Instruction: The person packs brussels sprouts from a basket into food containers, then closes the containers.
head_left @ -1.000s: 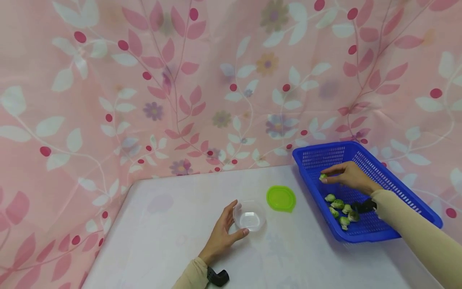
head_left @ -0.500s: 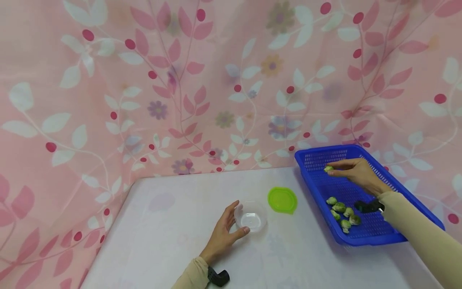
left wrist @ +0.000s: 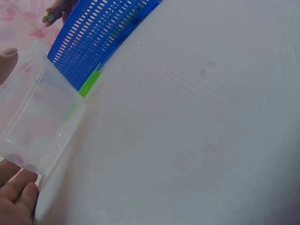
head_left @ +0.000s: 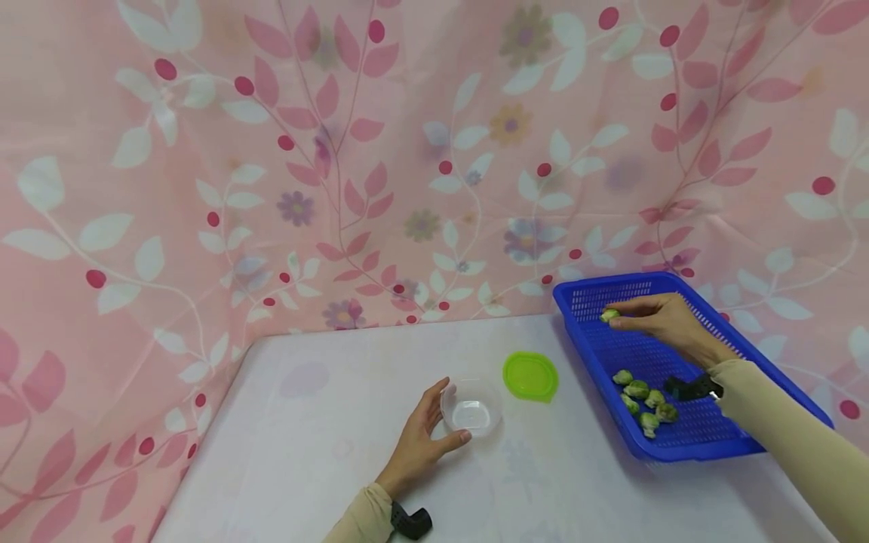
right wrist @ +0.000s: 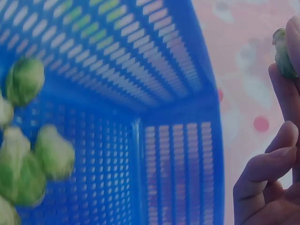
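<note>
My right hand (head_left: 668,324) pinches a Brussels sprout (head_left: 609,315) between thumb and fingertips, above the far part of the blue basket (head_left: 720,456). In the right wrist view that pinched sprout (right wrist: 283,54) shows at the upper right edge, partly covered by the fingers. Several loose Brussels sprouts (head_left: 637,389) lie on the basket's floor toward its left side. On the table, my left hand (head_left: 421,441) holds a clear plastic container (head_left: 471,411) from its left, thumb on the near side and fingers on the far side. The container (left wrist: 47,117) looks see-through, with no sprout visible in it.
A bright green lid (head_left: 530,375) lies flat on the white table (head_left: 305,437), between the container and the basket. Behind the table hangs a pink flowered cloth (head_left: 407,151). The basket's slotted walls (right wrist: 154,51) rise around the loose sprouts.
My right hand, pinching the sprout, lifted slightly and shifted right, then came back a little to the left. The left hand stays at the container. The head view shifted slightly.
</note>
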A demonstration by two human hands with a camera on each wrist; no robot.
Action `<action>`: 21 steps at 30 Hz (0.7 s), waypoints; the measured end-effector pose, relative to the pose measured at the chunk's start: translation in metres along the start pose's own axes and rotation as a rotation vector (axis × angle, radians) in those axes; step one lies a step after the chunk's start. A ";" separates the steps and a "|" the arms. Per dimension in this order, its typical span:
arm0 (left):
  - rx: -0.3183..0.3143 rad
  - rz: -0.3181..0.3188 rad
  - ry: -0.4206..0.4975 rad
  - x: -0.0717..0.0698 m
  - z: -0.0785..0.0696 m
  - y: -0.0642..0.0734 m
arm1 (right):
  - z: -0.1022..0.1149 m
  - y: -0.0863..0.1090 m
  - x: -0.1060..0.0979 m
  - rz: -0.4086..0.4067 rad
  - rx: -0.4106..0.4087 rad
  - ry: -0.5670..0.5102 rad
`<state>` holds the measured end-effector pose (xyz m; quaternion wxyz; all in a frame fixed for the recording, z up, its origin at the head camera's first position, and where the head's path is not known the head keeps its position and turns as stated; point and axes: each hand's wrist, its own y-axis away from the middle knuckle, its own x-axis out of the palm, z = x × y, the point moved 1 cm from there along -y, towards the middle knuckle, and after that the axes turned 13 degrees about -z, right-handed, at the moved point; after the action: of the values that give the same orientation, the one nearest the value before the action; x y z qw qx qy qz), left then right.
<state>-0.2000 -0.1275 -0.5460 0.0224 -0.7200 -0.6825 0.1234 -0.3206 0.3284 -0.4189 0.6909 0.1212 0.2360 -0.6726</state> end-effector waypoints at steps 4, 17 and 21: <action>-0.002 -0.004 -0.010 0.000 -0.002 0.000 | 0.015 0.005 0.010 0.001 -0.019 -0.028; -0.002 -0.003 -0.011 0.000 -0.002 0.001 | 0.052 0.019 0.062 0.046 0.010 -0.167; 0.003 -0.005 -0.010 0.000 -0.002 0.001 | 0.057 0.026 0.081 0.058 0.040 -0.222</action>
<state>-0.1990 -0.1271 -0.5443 0.0204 -0.7178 -0.6841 0.1278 -0.2867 0.2316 -0.4133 0.7294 0.0666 0.1407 -0.6661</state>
